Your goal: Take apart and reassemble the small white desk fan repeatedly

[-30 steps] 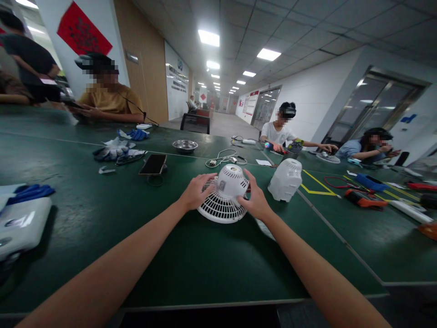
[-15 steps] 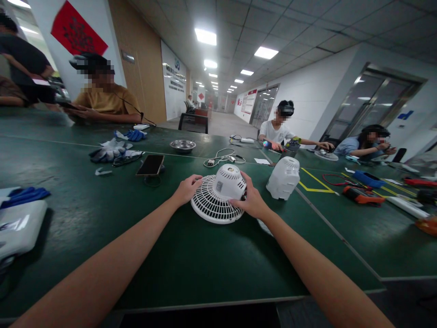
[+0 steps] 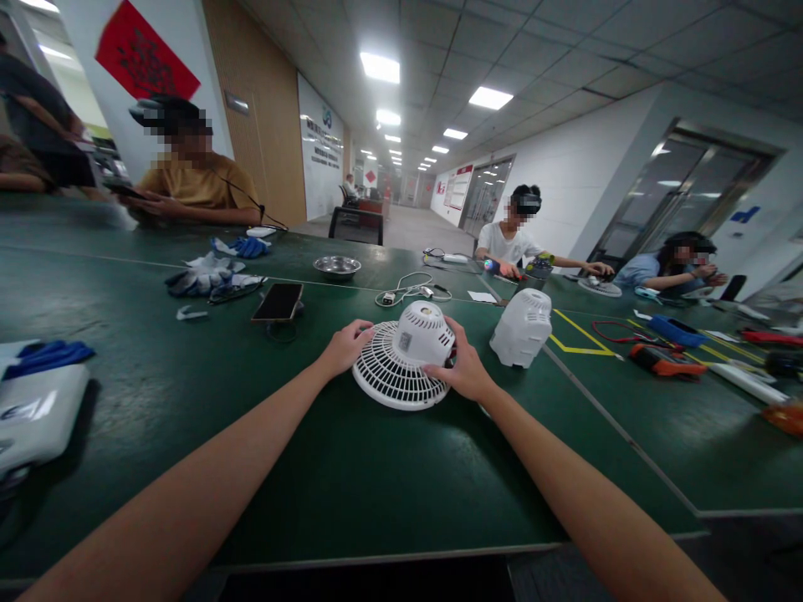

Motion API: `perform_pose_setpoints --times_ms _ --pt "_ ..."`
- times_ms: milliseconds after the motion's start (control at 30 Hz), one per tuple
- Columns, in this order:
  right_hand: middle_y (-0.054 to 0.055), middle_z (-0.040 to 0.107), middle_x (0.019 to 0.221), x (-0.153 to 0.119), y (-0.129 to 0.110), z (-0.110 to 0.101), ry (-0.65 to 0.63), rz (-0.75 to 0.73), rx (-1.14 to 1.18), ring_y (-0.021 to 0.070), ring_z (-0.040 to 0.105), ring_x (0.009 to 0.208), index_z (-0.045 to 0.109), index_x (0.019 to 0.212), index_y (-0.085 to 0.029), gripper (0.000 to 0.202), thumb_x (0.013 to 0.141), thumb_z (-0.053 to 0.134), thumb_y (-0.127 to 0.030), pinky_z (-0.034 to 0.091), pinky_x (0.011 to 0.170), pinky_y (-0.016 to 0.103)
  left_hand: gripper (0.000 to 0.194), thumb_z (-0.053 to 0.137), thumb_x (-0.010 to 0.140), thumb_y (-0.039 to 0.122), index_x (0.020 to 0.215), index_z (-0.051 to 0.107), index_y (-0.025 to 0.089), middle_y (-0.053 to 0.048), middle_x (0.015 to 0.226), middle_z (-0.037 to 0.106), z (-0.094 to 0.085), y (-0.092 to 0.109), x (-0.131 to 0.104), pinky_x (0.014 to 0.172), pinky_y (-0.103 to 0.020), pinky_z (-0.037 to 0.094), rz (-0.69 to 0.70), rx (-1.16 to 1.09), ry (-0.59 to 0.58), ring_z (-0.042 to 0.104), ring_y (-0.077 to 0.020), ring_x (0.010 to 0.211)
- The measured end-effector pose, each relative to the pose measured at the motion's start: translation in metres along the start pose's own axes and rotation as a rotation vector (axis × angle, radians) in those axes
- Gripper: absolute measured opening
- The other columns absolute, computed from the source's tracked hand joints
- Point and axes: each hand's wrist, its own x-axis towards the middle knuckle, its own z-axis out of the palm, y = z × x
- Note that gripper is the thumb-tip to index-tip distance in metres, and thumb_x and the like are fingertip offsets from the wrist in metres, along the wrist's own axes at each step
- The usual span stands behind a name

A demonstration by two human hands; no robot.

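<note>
The white fan head is seen lying grille-down on the green bench, where a second ago it was tilted up off the surface between the hands. The left hand has been drawn back to the grille's rim, its grip loose with fingers curled at the edge. The right hand is closed around the side of the motor housing. A separate white housing stands just to the right, untouched.
</note>
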Motion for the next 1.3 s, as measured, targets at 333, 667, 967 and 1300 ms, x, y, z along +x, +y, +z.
perform_pose_setpoints --times_ms 333,667,967,1300 --pt "0.009 0.063 0.123 0.000 -0.005 0.000 0.054 0.008 0.028 0.0299 0.062 0.107 0.030 0.147 -0.025 0.097 0.066 0.081 -0.042 0.046 0.097 0.049 0.049 0.051 0.088 0.051 0.124 0.060 0.019 -0.010 0.107 0.071 0.000 -0.003 -0.002 0.075 -0.033 0.052 -0.003 -0.102 -0.007 0.069 -0.0230 0.087" --pt "0.003 0.071 0.098 0.005 -0.005 -0.008 0.282 0.320 0.631 0.0241 0.069 0.083 0.036 0.142 -0.030 0.094 0.061 0.083 -0.030 0.057 0.074 0.040 0.053 0.037 0.094 0.054 0.125 0.060 0.017 -0.010 0.118 0.067 -0.006 0.019 -0.018 0.087 -0.036 0.048 0.311 -0.331 0.203 0.062 -0.0246 0.103" --pt "0.003 0.073 0.092 0.001 -0.016 0.005 -0.162 0.549 1.230 0.0226 0.069 0.090 0.061 0.105 -0.022 0.028 0.087 0.055 -0.043 0.057 0.078 0.040 0.051 0.061 0.084 0.054 0.116 0.066 0.014 -0.012 0.116 0.070 0.001 0.021 -0.016 0.093 -0.041 0.050 0.230 -0.524 -0.049 0.065 -0.0276 0.107" --pt "0.006 0.072 0.100 0.006 -0.007 0.013 -0.234 0.625 1.442 0.0205 0.068 0.095 0.058 0.110 -0.019 0.030 0.094 0.040 -0.036 0.057 0.085 0.039 0.030 0.075 0.074 0.043 0.088 0.073 0.017 -0.007 0.082 0.076 0.001 0.021 -0.018 0.072 -0.040 0.059 0.133 -0.375 -0.062 0.072 -0.0232 0.074"
